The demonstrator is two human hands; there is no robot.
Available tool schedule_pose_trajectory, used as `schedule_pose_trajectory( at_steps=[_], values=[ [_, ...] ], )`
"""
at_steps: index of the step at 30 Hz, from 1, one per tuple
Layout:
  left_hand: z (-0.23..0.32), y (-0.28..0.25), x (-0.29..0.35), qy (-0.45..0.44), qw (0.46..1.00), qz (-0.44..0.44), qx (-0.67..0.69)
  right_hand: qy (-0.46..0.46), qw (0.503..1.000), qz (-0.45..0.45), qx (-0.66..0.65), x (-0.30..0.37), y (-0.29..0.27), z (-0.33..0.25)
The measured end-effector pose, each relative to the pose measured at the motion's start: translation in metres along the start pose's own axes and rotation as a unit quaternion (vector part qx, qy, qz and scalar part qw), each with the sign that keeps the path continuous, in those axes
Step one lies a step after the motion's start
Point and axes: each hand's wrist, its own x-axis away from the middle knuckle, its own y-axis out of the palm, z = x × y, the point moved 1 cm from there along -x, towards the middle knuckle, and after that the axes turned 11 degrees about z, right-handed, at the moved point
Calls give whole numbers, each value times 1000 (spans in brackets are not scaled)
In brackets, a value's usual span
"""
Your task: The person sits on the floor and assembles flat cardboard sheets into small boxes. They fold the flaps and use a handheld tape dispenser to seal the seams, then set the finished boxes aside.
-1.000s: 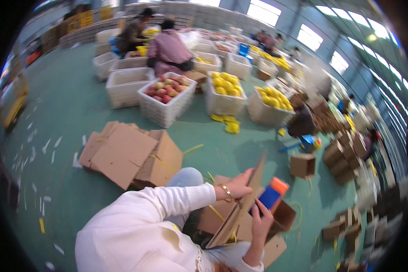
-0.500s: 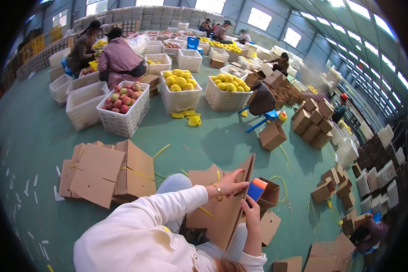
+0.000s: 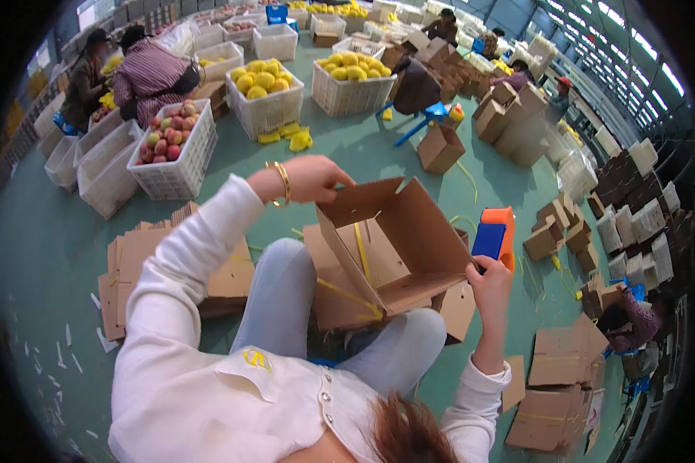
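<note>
A cardboard box [image 3: 428, 235], unfolded into an open square with flaps raised, is held tilted above my knees. My left hand [image 3: 314, 179], with a gold bracelet at the wrist, is closed on its upper left edge. At the right corner, my right hand [image 3: 490, 279] is closed around the lower end of an orange and blue tape dispenser [image 3: 489, 238] and touches the box there. Its palm side is hidden. Flat cardboard with yellow strapping [image 3: 328, 289] lies below the box, between my legs.
Flat cartons [image 3: 135, 266] lie stacked on my left. Ahead are white crates of apples [image 3: 197, 174] and yellow-wrapped fruit [image 3: 266, 112], plus a blue stool [image 3: 417, 123]. Made-up boxes [image 3: 440, 149] and flattened cardboard [image 3: 548, 420] lie rightward. Several people work around.
The folded carton has opened out into a square box. My left hand moved up and left with its edge; my right hand moved right with the tape dispenser. The view shifted.
</note>
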Motion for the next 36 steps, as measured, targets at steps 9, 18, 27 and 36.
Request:
schedule_pose_trajectory(
  at_steps=[9, 18, 27, 36],
  values=[
    [-28, 68, -7, 69, 993, -2, 93, -13, 996, -87, -5, 29, 51, -5],
    [19, 69, 31, 15, 998, -47, -49, -80, 994, -67, 44, -29, 62, 15],
    [68, 110, 22, 205, 938, -155, -231, -143, 959, -108, 217, -34, 103, -33],
    [3, 198, -47, 534, 836, 123, -5, -139, 965, -74, 211, -40, 130, -45]
  ],
)
